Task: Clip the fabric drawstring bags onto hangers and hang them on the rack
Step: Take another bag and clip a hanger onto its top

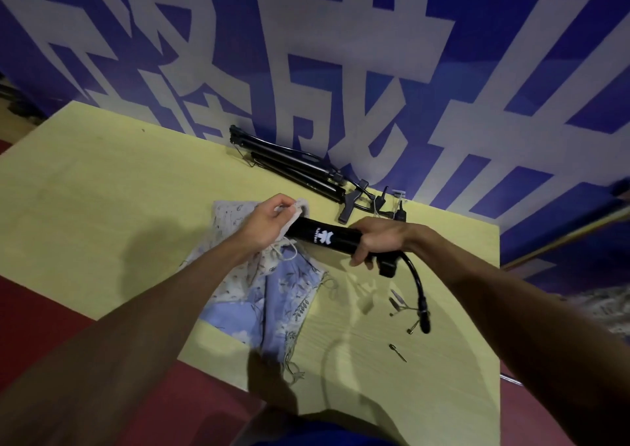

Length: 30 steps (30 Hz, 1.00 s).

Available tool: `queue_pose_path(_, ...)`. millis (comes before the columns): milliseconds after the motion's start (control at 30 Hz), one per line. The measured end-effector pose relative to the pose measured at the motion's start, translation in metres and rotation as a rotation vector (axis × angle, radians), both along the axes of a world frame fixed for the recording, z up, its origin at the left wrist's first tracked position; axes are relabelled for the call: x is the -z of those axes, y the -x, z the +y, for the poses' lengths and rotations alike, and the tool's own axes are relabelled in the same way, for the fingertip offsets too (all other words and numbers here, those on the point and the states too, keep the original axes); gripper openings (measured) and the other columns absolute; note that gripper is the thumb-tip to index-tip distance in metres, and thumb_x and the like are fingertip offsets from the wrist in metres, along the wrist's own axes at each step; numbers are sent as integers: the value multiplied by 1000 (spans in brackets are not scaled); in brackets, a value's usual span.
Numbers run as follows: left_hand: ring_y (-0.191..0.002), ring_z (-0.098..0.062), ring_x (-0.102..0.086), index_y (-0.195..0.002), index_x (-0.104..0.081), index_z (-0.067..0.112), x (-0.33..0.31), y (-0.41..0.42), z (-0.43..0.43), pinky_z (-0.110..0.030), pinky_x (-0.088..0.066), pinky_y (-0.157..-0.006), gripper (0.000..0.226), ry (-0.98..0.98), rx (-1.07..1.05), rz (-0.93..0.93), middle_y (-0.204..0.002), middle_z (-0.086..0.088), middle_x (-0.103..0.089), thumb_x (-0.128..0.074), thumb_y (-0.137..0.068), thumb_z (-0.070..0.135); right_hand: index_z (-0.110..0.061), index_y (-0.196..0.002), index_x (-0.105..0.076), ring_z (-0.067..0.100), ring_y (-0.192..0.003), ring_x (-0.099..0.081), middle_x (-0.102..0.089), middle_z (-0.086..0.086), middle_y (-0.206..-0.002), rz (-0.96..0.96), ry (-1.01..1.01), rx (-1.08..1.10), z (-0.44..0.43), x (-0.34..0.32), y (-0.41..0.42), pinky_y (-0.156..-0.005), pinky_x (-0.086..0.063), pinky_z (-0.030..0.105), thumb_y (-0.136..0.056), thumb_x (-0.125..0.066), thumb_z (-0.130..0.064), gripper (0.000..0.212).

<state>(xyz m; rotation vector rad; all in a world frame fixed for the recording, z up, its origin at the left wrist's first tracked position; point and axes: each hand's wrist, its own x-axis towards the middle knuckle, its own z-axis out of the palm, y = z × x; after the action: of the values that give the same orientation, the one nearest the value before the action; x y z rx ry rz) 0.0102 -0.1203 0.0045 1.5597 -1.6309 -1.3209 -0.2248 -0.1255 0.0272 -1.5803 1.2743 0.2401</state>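
Note:
My left hand [267, 222] pinches the open mouth of a pale fabric drawstring bag [293, 219] held above the table. My right hand [378, 237] grips the rear end of a black cylindrical pump [324, 236] with a white logo. The pump's front end sits inside the bag's mouth. A black hose [417, 288] curves down from the pump to the table. Beneath my left forearm lie flat floral fabric bags [272, 292] in blue and white, with loose drawstrings. No hanger or rack is visible.
The yellow wooden table [102, 190] stands against a blue wall with large white characters. A folded black tripod [289, 166] and small black parts [392, 203] lie at the table's far edge. Small metal nozzles [397, 352] lie near the hose end. The floor is red.

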Motion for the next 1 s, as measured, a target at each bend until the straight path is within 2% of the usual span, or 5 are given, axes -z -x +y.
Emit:
queue_pose_path(167, -44, -7, -34, -98, -55, 14, -11, 17, -2, -16, -28, -44, 14, -70, 75, -18, -68, -1, -49, -46, -98, 26, -11, -94, -58, 19, -70, -59, -59, 0, -74, 152, 220, -225, -7, -8, -33, -69, -51, 32, -74, -72, -16, 25)
queue_pose_path(300, -65, -17, -42, -83, -53, 31, -4, 29, 3, -27, -34, -62, 15, -152, 75, 8, -80, -6, -53, -47, -97, 31, -14, -94, -60, 19, -76, -59, -61, 2, -84, 156, 268, -196, -16, 5, -52, -73, -51, 30, -74, -74, -20, 26)
queue_pose_path(533, -85, -20, -57, -95, -54, 15, 16, 33, 10, -30, -50, -70, 10, -384, -284, 406, -93, -7, -60, -45, -98, 18, -11, -99, -65, 25, -87, -61, -66, 8, -93, 159, 322, -188, -25, 39, -72, -74, -47, 31, -73, -77, -26, 33)
queue_pose_path(767, -97, -26, -57, -103, -55, 11, 38, 29, -7, -37, -48, -85, 11, -410, -431, 351, -106, -14, -60, -49, -95, 13, -18, -116, -44, 31, -104, -58, -61, 11, -115, 103, 366, -66, -23, 76, -56, -89, -49, 45, -76, -74, -26, 50)
queue_pose_path(1000, -104, -20, -54, -117, -57, 5, 51, 42, -21, -35, -44, -97, 26, -426, -437, 205, -111, -7, -58, -51, -93, 11, -15, -112, -67, 26, -114, -47, -60, 9, -116, -13, 510, 37, -19, 81, -34, -100, -38, 35, -80, -54, -22, 35)
